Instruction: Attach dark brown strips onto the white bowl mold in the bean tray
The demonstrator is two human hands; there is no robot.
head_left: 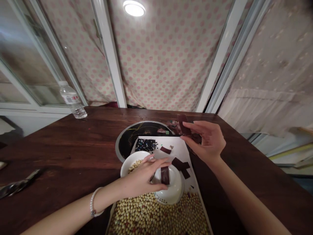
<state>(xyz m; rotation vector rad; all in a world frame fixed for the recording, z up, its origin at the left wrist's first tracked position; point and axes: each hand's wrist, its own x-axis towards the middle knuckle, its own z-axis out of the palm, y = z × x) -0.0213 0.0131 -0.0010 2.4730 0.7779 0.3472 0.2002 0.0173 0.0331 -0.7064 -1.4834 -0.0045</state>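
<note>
My right hand (207,140) is raised over the tray's far right corner, pinching a thin, dark brown rectangular strip (183,124) between thumb and fingers. My left hand (144,174), with a beaded bracelet at its wrist, grips the base of an overturned white bowl (174,191). On that base, between thumb and forefinger, lies another dark brown piece (165,175). Several similar brown pieces (179,164) are scattered on the white tray (193,182). Partly behind my left hand stands an upright white bowl (127,163) containing pale round beads (134,165).
Pale beads (146,215) cover the tray's near part; dark beads (145,144) are heaped at its far left. Behind it is a round black dish (127,137) with a light rim. A water bottle (73,99) and a shiny metal tool (21,184) are on the wooden table (73,147).
</note>
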